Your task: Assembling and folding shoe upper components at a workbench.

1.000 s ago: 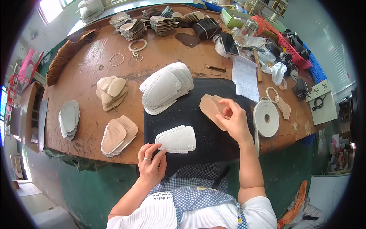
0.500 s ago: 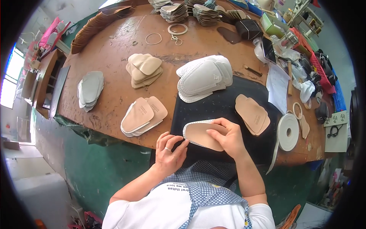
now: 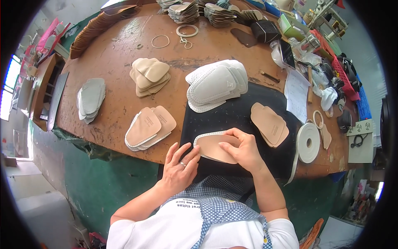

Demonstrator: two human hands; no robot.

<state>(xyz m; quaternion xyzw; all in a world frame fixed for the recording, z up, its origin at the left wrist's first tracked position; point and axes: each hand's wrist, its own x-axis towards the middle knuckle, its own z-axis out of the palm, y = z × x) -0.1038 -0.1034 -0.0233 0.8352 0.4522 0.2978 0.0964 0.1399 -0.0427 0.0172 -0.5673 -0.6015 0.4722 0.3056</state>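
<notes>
My right hand [image 3: 243, 151] grips a beige half insole [image 3: 213, 147] with a white stitched rim, thumb on top, over a black mat [image 3: 265, 95]. At the piece's left end, my left hand [image 3: 180, 166], with a ring on one finger, touches the edge; its fingers are stretched out and apart. Left of the mat lies a small stack of beige pieces with white rims [image 3: 143, 128]. To the right, plain beige pieces [image 3: 269, 124] overlap on the mat. White perforated pieces [image 3: 213, 86] are piled at the mat's far edge.
Beige pads [image 3: 150, 76] and grey pieces [image 3: 91, 99] lie further left on the brown table [image 3: 112, 116]. A white tape roll [image 3: 308, 142] sits at right, near a paper sheet [image 3: 297, 95] and a hammer-like handle [image 3: 309, 85]. More stacks [image 3: 183, 13] stand at the back.
My left hand's fingers have straightened and spread from a more bent, pinching pose at the insole's edge. My right hand keeps its hold. The whole view has shifted slightly.
</notes>
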